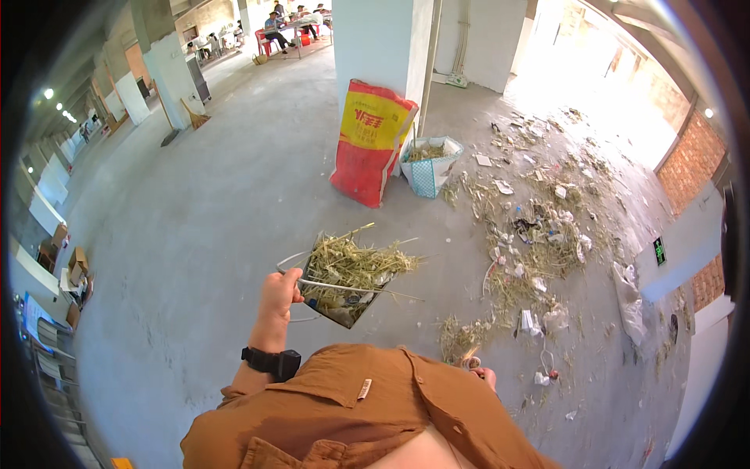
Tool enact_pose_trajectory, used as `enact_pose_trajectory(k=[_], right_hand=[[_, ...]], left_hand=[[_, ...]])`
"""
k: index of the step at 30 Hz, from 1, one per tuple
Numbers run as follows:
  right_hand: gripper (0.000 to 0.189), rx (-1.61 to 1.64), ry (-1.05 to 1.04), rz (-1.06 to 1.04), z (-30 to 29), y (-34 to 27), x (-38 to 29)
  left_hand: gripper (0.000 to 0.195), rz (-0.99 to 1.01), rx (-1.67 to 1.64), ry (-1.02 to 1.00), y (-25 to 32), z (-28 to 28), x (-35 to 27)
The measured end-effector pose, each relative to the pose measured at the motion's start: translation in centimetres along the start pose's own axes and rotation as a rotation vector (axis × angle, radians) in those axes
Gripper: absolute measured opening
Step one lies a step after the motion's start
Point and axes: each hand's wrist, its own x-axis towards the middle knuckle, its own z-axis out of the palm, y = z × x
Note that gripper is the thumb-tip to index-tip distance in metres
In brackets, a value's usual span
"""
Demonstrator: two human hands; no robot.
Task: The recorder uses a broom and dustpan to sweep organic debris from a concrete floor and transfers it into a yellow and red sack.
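Note:
My left hand [283, 292] is closed around the pale wire handle of a dustpan [350, 321], held out in front of my brown shirt. Dry straw [357, 258] is heaped in the pan, mixed with bits of plastic litter, and some stalks stick out past its rim. Low at my right side, my right hand [485, 376] shows only in part beyond the shirt. Its fingers are curled around what looks like the handle of a straw broom [463, 337], whose bristles point forward to the floor; the rest is hidden by my body.
Straw and litter [545, 234] lie scattered across the floor at right. By the pillar [375, 47] stand a red-and-yellow sack [372, 143] and a checked bag [430, 170] with straw inside. Another broom [194, 116] leans farther back. Cardboard boxes [77, 267] are at left; people [275, 26] sit at distant tables.

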Motion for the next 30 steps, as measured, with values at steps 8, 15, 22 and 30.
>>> enact_pose_trajectory(k=[8,15,22,30], right_hand=[[0.016,0.285,-0.139,0.105,15.3,-11.3,10.1],[0.015,0.291,-0.165,0.052,26.8,-18.4,19.8],[0.019,0.439,-0.289,0.023,35.6,-24.8,28.0],[0.023,0.553,-0.298,0.052,40.6,-27.7,37.3]], left_hand=[[0.027,-0.022,-0.056,-0.027,4.3,10.7,10.2],[0.034,-0.012,0.017,-0.079,5.3,20.5,22.2],[0.032,-0.052,0.037,-0.310,9.4,30.7,36.2],[0.031,-0.045,0.131,-0.410,13.7,43.7,47.2]])
